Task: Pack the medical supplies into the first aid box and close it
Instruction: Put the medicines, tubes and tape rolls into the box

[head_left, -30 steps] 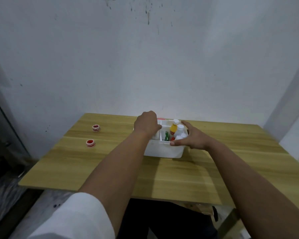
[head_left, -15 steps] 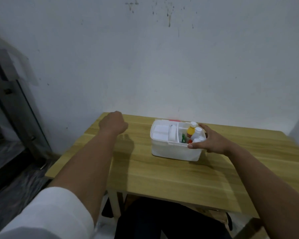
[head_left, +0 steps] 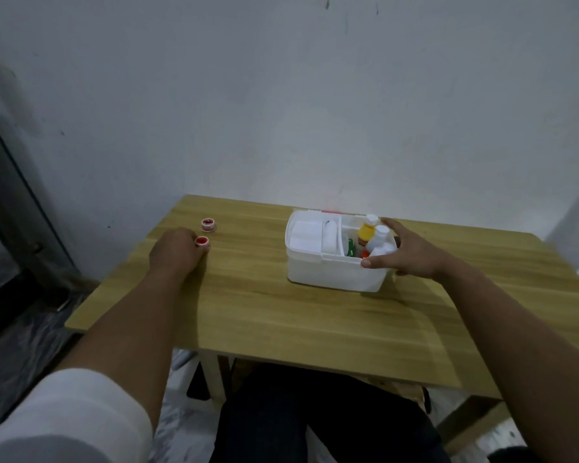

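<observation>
The white first aid box stands open on the wooden table, near the back wall. Its right compartment holds a yellow bottle, white bottles, a green item and something red-capped. White pads fill the left part. My right hand grips the box's right end, thumb on the front rim. My left hand rests on the table at the left, its fingertips closed around a small red roll. A second red roll lies just behind it.
The wall runs right behind the table. A dark frame and the floor lie off the table's left edge. My dark-trousered legs are under the front edge.
My left hand left the box, swung left across the table and came down on the nearer red roll. My right hand stayed on the box. The camera turned left.
</observation>
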The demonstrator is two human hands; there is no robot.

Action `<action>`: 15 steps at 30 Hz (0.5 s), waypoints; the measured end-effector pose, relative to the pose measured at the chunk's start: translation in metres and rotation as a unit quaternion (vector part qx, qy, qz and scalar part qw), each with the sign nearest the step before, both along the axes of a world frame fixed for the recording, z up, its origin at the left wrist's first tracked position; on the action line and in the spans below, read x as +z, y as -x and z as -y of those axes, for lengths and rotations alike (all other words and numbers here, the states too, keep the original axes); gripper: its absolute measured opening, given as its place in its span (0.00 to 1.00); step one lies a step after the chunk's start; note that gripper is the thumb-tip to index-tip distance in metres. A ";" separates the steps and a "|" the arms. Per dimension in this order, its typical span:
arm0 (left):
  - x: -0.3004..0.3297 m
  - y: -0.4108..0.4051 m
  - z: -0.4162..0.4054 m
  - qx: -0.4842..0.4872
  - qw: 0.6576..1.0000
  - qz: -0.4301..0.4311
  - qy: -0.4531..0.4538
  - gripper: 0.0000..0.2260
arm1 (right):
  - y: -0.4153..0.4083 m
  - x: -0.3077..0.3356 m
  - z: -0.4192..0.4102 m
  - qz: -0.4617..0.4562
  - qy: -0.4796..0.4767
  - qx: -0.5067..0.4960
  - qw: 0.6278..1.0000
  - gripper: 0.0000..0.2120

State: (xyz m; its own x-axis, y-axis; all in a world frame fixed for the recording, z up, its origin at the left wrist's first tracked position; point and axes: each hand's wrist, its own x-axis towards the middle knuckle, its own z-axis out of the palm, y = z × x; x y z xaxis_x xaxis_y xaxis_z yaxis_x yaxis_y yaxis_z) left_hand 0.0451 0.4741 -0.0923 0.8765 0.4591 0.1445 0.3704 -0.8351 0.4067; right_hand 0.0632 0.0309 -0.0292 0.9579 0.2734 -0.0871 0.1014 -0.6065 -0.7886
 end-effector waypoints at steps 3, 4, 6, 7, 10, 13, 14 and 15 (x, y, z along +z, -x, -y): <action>-0.001 -0.017 -0.004 0.000 1.000 0.001 0.004 0.15 | 0.000 0.001 0.001 0.005 0.000 -0.007 1.000 0.46; -0.001 -0.023 -0.005 0.000 1.000 0.000 0.008 0.16 | 0.000 0.000 0.001 0.006 -0.001 -0.007 1.000 0.46; 0.001 -0.032 -0.004 0.002 1.000 -0.004 0.019 0.19 | -0.001 -0.001 0.003 0.006 -0.003 -0.007 1.000 0.46; 0.004 -0.036 -0.003 0.006 1.000 -0.005 0.022 0.21 | -0.002 -0.002 0.003 0.003 -0.003 -0.004 1.000 0.47; 0.008 -0.046 -0.003 0.000 1.000 -0.006 -0.003 0.23 | -0.004 -0.003 0.004 -0.006 0.005 0.012 1.000 0.53; 0.001 -0.057 -0.002 -0.001 1.000 0.009 -0.015 0.15 | -0.007 -0.004 0.006 -0.003 0.008 0.012 1.000 0.57; -0.002 -0.060 0.000 0.007 1.000 0.013 -0.011 0.15 | -0.008 -0.005 0.007 -0.002 0.009 0.013 1.000 0.58; -0.004 -0.062 0.002 0.017 1.000 0.017 -0.008 0.14 | -0.009 -0.005 0.007 -0.003 0.012 0.013 1.000 0.58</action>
State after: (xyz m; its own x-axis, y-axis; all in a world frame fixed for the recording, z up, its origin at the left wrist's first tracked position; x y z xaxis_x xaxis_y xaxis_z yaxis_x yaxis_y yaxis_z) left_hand 0.1068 0.4722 -0.0966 0.8546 0.4862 0.1824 0.3847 -0.8287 0.4065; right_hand 0.0724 0.0234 -0.0344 0.9499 0.2964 -0.0987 0.1136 -0.6221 -0.7747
